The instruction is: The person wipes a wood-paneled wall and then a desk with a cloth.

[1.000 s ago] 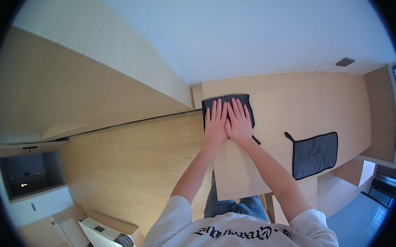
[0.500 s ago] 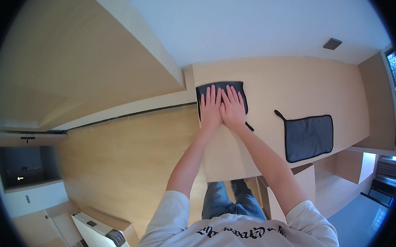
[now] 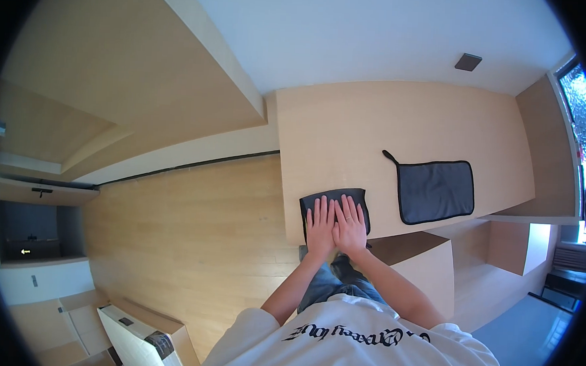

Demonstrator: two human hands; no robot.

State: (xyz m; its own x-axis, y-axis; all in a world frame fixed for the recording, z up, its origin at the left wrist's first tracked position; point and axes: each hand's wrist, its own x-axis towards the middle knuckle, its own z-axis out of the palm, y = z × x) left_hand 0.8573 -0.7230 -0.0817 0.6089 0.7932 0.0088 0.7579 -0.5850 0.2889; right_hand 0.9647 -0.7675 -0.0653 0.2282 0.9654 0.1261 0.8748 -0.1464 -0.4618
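My left hand (image 3: 320, 225) and my right hand (image 3: 349, 227) lie flat, side by side and touching, on a folded dark grey cloth (image 3: 336, 193) with black edging. Their fingers are stretched out, slightly apart, and cover most of this cloth. It rests near the front left corner of a light wood desktop (image 3: 348, 133). To the right lies a second dark grey cloth (image 3: 436, 192), spread out flat, with a black hanging loop at its upper left corner. Neither hand touches that one.
Below the desktop's front edge, a wooden drawer or cabinet part (image 3: 421, 269) juts out beside my legs. A white wall with a dark square plate (image 3: 468, 62) stands behind the desktop. A tall wooden cabinet (image 3: 173, 64) rises at the left.
Both hands have slid toward me with the folded cloth beneath them, from the back left of the desktop to its front edge. The view has shifted slightly; the spread cloth stays put.
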